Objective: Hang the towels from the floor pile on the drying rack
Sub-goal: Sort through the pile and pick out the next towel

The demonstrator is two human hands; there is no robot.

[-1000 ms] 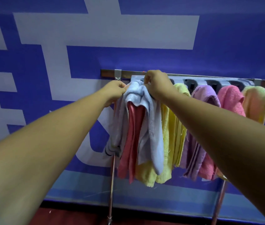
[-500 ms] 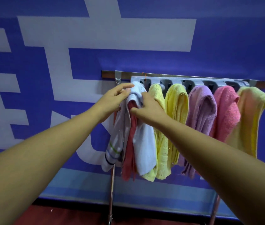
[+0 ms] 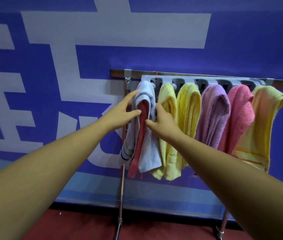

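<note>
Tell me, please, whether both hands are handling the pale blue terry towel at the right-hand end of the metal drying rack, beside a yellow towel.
Not quite: the head view shows the pale blue terry towel at the left-hand end of the metal drying rack, not the right. The left hand and right hand are indeed both on it, beside a pale yellow terry towel.

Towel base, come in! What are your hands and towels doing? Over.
Left hand open, touching pale blue towel at left end of rack. Right hand pinching its right fold. Red towel tucked inside. Nothing in the way.
</note>
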